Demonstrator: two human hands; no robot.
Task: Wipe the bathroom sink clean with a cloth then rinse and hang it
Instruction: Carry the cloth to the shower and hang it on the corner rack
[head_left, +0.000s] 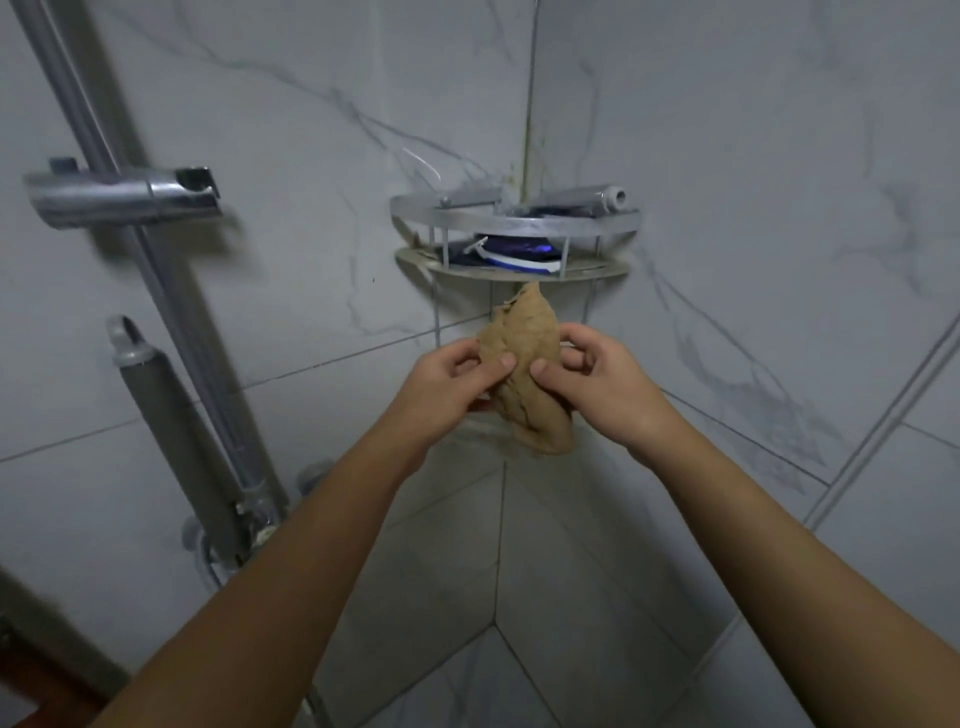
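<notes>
Tan crumpled cloth, bunched, hanging limp

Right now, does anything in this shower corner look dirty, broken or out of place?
The grout seam above the silver metal corner shelf is darkly stained. The crumpled tan cloth, pinched between the left hand and right hand, is bunched, not yet hung.

Both hands held a bunched tan cloth up in a tiled corner, the left hand pinching its left side, the right hand its right. Its top reached just under a metal corner shelf. A shower rail stood far left.
</notes>
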